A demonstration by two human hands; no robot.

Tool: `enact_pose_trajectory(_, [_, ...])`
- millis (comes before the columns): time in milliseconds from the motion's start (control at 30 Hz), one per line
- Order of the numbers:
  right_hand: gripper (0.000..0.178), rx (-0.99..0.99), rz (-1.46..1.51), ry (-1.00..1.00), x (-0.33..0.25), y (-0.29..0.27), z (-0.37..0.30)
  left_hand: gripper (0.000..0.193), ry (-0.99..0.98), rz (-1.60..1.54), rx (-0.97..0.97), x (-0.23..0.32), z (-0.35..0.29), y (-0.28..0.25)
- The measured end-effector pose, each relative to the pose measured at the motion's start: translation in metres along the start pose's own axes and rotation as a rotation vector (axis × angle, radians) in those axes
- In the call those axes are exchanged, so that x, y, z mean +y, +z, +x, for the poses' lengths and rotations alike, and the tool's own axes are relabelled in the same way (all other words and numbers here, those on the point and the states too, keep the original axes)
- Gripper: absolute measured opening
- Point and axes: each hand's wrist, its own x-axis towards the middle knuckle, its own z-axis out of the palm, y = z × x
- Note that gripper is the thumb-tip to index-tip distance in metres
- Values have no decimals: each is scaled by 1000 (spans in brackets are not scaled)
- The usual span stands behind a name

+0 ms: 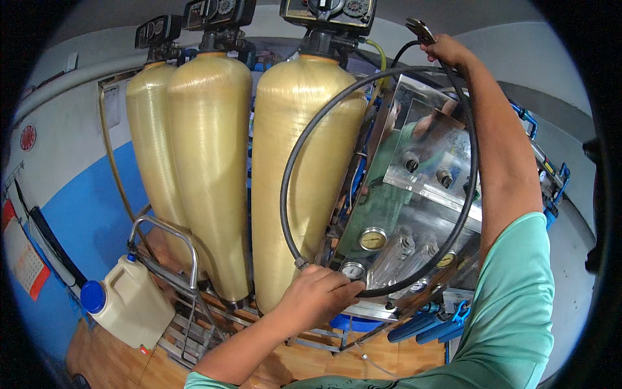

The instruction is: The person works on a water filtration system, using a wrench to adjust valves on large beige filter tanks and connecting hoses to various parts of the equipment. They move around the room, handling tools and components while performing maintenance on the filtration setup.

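A black hose (pixel 283 188) hangs in one wide loop in front of the tanks and the metal panel. My left hand (pixel 321 295) is low in the middle, fingers closed on the hose where its two lengths come together. A metal fitting (pixel 301 262) shows on the hose just above that hand. Raised at the upper right, my right hand (pixel 447 52) is closed around a tool with metal jaws that looks like pliers (pixel 420 30). The hose's upper right part passes close under my right hand; whether the fingers touch it is hidden.
Tall yellowish tanks (pixel 304 162) with black control heads (pixel 330 13) stand behind the loop. A shiny steel panel (pixel 431 146) with knobs and gauges (pixel 372 238) is at the right. At the lower left, a beige jug (pixel 133 308) with a blue cap stands by a metal rack (pixel 188 324).
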Motion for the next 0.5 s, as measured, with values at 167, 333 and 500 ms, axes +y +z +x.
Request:
enact_pose_trajectory(167, [42,-69,-288,66,-34,-7,-19,29,-17,55,72,10,1,8])
enact_pose_trajectory(333, [39,-19,-153,1,4,-40,-30,44,-32,133,121,15,-1,20])
enact_pose_trajectory(500, [33,98,-95,-105,20,-71,-57,43,-73,188,-23,14,-2,25])
